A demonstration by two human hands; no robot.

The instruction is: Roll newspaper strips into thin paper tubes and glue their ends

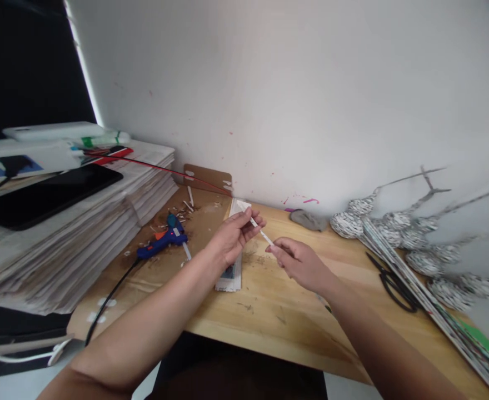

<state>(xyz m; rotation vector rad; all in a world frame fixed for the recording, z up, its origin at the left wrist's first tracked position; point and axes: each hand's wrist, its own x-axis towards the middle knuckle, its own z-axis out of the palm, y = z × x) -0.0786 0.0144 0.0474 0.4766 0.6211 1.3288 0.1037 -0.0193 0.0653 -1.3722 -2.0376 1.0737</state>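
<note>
A thin white rolled-paper tube (266,239) with small dark marks slants between my two hands above the wooden table. My left hand (238,232), palm turned partly up, closes its thumb and fingers on the upper end. The lower end is pinched between the thumb and fingers of my right hand (297,260). Beneath my left hand and wrist lie printed paper strips (230,284), partly covered by that hand. A white paper tip (240,205) shows just beyond the left fingers; whether it joins the tube I cannot tell.
On the left, a blue glue gun (161,244) lies on cardboard (205,225) beside a tall newspaper stack (103,244) bearing a black phone (53,194). To the right are black scissors (394,286), long paper tubes (428,300), several woven paper shapes (348,224) and a grey cloth (309,219).
</note>
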